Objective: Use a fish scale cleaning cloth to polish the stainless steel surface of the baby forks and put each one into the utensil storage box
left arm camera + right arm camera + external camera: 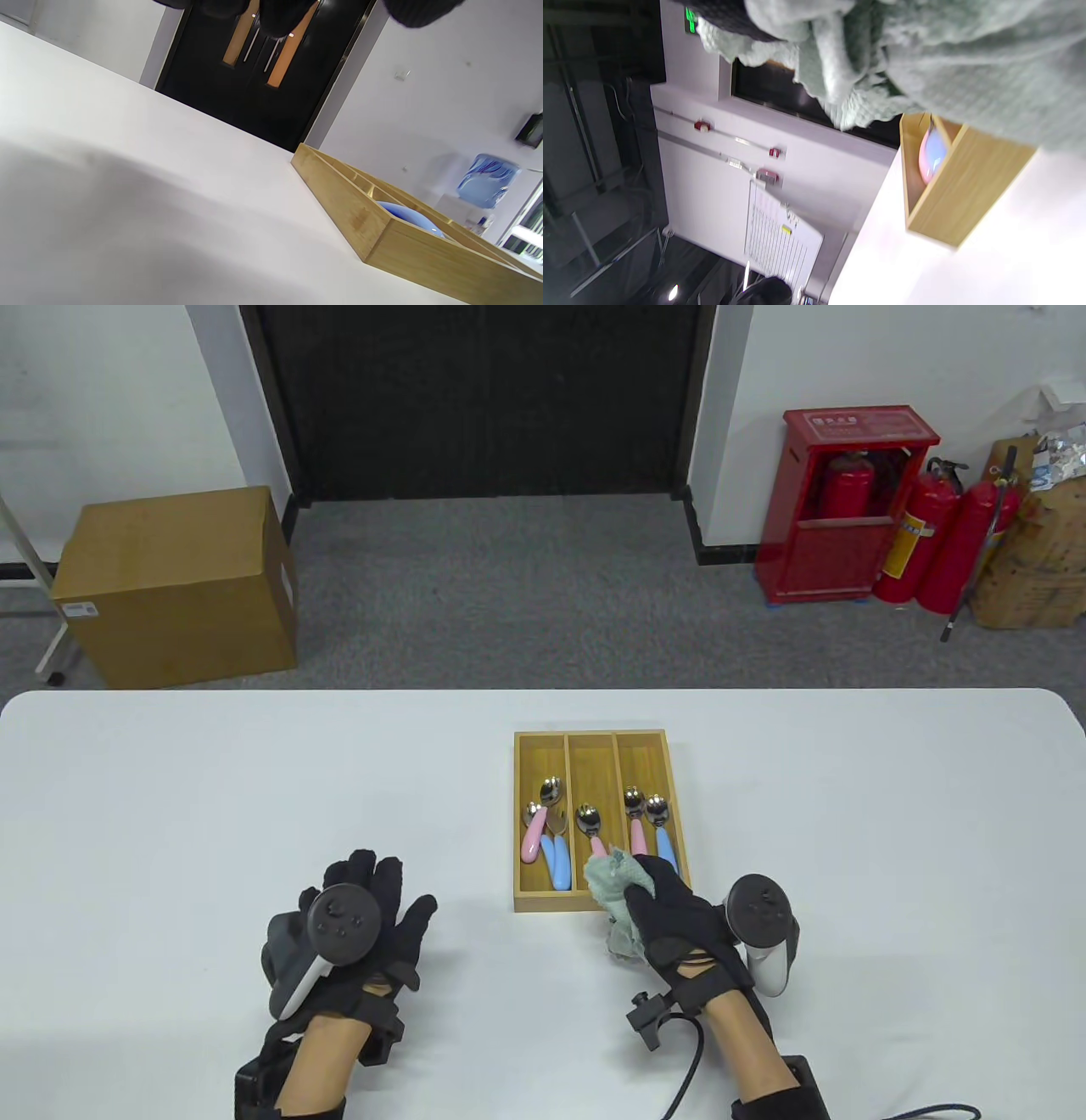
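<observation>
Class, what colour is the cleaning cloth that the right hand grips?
Pale grey-green cloth, clearest in the right wrist view.

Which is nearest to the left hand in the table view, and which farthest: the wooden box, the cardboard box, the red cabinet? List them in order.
From the left hand:
1. Wooden box, on the table to its right.
2. Cardboard box, on the floor beyond the table, left.
3. Red cabinet, by the far wall, right.

bare table (pixel 848 814) flanks the storage box (pixel 543 905); its middle slot looks roomiest, the cloth (pixel 612 875) overhanging its near end.
</observation>
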